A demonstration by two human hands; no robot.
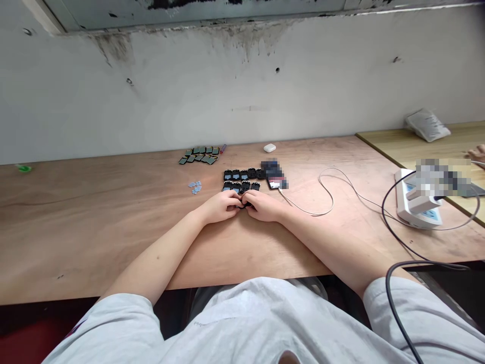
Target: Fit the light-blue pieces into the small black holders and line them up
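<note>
My left hand (221, 207) and my right hand (262, 206) meet near the middle of the wooden table. Between their closed fingers is a small black part (243, 204), mostly covered by the fingertips. Just beyond my hands, similar black plastic housings (236, 175) lie in two rows. Some of these have a light blue piece on them, while others show only black. To the left lies a small group of light blue pieces (195, 187). Farther back are two rows of small grey screen-like modules (199, 157) with dark edges.
A phone (273, 174), partly blurred, has a white cable (326, 208) running right to a white power strip (417, 202). A white earphone case (270, 148) sits near the wall. Black cable loops cross the right side. Another person's hand (476, 152) shows at the far right.
</note>
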